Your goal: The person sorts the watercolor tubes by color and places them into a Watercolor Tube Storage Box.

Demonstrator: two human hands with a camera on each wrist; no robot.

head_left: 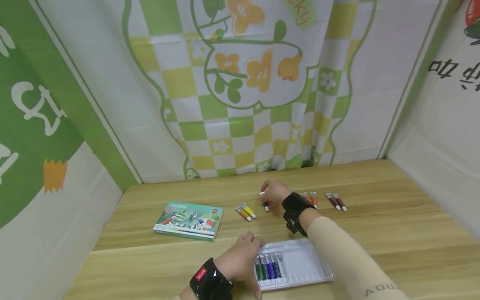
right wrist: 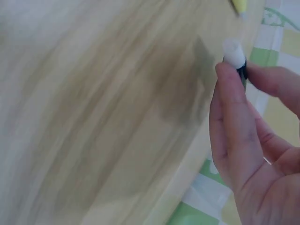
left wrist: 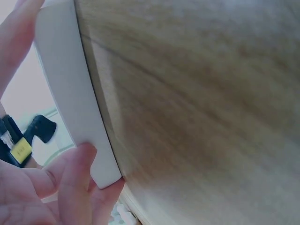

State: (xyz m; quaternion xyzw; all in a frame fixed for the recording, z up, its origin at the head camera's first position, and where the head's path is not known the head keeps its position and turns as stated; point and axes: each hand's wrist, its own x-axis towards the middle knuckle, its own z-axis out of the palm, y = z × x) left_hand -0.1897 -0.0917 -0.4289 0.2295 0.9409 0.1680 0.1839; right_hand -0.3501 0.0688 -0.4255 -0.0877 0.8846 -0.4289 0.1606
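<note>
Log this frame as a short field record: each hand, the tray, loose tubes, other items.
left hand: grips the white tray's left edge
right hand: pinches a paint tube with a white cap
white tray: on wooden table, several tubes in left slots
loose tubes: yellow pair, orange pair, brown pair
box: left of the tubes

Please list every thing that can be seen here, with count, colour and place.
White plastic tray: one, near table edge, under the left hand.
Paint tubes in tray: about four, green to blue, left slots.
Yellow and orange tubes: two, table centre.
Orange tubes: two, beside the right wrist.
Brown tubes: two, further right.
Green paint box: one, lying flat, left.
Wooden table: one, light brown.
Left hand: holds the tray's edge.
Right hand: pinches a dark tube with white cap.
</note>
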